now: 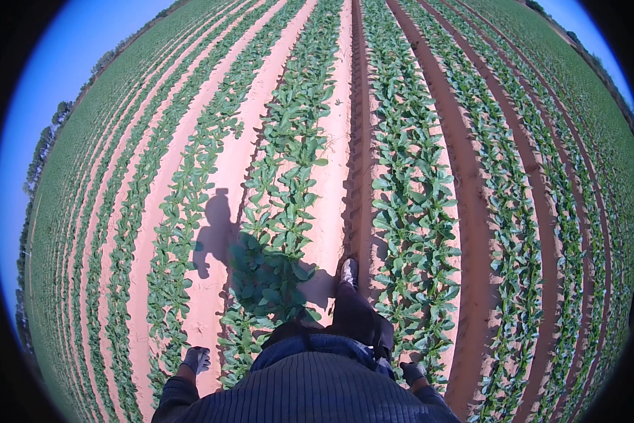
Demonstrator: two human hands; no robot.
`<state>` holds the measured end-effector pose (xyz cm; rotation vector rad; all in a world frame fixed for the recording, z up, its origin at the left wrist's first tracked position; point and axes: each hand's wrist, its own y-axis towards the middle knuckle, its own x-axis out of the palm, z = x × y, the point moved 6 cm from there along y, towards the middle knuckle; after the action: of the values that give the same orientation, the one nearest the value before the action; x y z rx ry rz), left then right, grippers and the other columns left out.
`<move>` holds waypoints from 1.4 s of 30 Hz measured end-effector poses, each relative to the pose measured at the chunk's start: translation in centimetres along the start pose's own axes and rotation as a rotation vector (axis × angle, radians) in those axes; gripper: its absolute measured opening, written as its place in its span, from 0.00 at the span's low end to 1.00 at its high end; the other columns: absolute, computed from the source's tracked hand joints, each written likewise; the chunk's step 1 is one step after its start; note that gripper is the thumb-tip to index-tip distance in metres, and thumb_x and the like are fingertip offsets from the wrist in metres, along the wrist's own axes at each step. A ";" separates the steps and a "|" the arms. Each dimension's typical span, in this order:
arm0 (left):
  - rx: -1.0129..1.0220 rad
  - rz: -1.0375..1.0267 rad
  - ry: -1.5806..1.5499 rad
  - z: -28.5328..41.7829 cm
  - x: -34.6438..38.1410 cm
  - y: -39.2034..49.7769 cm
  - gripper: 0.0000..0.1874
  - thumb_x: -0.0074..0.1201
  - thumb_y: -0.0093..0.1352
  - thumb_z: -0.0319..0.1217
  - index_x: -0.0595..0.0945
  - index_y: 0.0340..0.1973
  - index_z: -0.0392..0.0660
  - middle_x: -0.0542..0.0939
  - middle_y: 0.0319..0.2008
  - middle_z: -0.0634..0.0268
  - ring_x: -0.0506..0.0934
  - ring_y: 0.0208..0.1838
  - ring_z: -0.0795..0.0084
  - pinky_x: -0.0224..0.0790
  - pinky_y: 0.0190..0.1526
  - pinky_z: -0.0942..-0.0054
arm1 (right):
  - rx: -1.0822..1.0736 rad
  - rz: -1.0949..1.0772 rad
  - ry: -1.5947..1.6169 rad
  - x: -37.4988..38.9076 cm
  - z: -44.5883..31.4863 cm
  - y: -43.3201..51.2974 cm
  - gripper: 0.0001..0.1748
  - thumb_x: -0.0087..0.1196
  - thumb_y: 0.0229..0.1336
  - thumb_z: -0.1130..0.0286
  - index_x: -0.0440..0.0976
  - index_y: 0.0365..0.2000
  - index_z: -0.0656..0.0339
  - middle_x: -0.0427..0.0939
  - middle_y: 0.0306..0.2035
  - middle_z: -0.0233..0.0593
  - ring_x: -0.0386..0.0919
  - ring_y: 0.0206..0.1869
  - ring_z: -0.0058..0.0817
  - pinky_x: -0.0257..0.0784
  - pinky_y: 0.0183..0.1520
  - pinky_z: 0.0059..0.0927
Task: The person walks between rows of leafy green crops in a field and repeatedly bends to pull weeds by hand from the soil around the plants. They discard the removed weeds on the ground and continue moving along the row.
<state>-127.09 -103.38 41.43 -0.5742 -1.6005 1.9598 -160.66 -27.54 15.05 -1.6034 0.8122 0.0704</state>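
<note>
Grey-gloved, my left hand [196, 360] hangs out to the side, its fingers curled in with nothing visible in them. It is over the bare soil furrow [203, 317] between two crop rows. My right hand [412, 371], also in a grey glove, hangs close to my body over a row of broad-leaved green plants [415, 254]. Its back faces up, so I cannot see whether its fingers are closed. One shoe [349, 270] shows on the sandy soil between the two nearest rows; my other foot is hidden.
Leafy crop rows [296, 185] run ahead with reddish furrows [470, 254] between them. A wheel-like tread track [353, 211] marks the path before my shoe. My shadow [219, 227] falls ahead to the left. Trees [44, 140] edge the field.
</note>
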 end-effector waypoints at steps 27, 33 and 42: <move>0.488 0.336 0.735 37.4 30.6 16.8 0.14 0.53 0.68 0.41 0.81 0.42 0.47 0.80 0.28 0.64 0.78 0.26 0.69 0.70 0.22 0.69 | 0.012 0.047 0.233 -22.3 -25.7 2.9 0.22 0.60 0.49 0.57 0.80 0.36 0.68 0.83 0.33 0.48 0.81 0.36 0.34 0.73 0.41 0.35; 0.195 0.161 0.327 27.5 28.9 16.8 0.13 0.55 0.68 0.40 0.78 0.27 0.46 0.71 0.13 0.67 0.68 0.12 0.72 0.59 0.13 0.68 | -0.110 0.092 0.237 -26.7 -31.1 8.1 0.16 0.61 0.54 0.62 0.79 0.33 0.68 0.79 0.28 0.34 0.73 0.27 0.23 0.68 0.31 0.30; -0.181 0.188 -0.037 15.7 21.9 24.1 0.17 0.53 0.67 0.48 0.76 0.44 0.53 0.78 0.35 0.60 0.74 0.34 0.55 0.66 0.41 0.45 | -0.329 -0.030 -0.130 -30.1 -47.1 15.9 0.23 0.57 0.50 0.48 0.80 0.28 0.62 0.81 0.27 0.48 0.80 0.32 0.43 0.73 0.38 0.41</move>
<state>-157.08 -104.57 21.27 -0.7894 -1.8171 1.9805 -210.32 -55.33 26.70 -1.8972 0.7007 0.2969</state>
